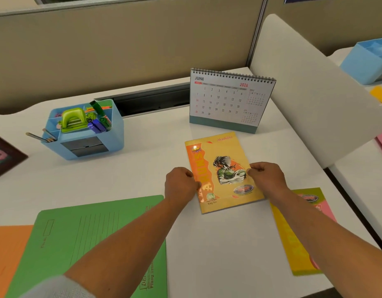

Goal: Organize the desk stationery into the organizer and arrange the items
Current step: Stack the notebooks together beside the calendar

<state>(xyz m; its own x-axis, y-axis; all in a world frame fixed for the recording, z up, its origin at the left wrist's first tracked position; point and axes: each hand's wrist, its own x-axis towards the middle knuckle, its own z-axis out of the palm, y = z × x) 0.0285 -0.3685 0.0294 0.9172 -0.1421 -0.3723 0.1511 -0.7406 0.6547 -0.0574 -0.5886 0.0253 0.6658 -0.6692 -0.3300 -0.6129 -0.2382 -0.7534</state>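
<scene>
An orange and yellow notebook [222, 160] lies flat on the white desk [142, 168] in front of the June desk calendar [226, 97]. My left hand [180, 182] grips its left edge and my right hand [266, 177] grips its right edge. A blue desk organizer [112, 134] stands at the back left. It holds a green hole punch [73, 120], markers [98, 124], pencils [40, 136] and orange pens. A second notebook, yellow and pink [293, 239], lies under my right forearm.
A green file folder [82, 231] lies at the front left, over an orange folder [7, 250]. A dark framed picture [4, 158] sits at the left edge. A white divider [310, 87] stands to the right, with another blue organizer [366, 59] beyond it.
</scene>
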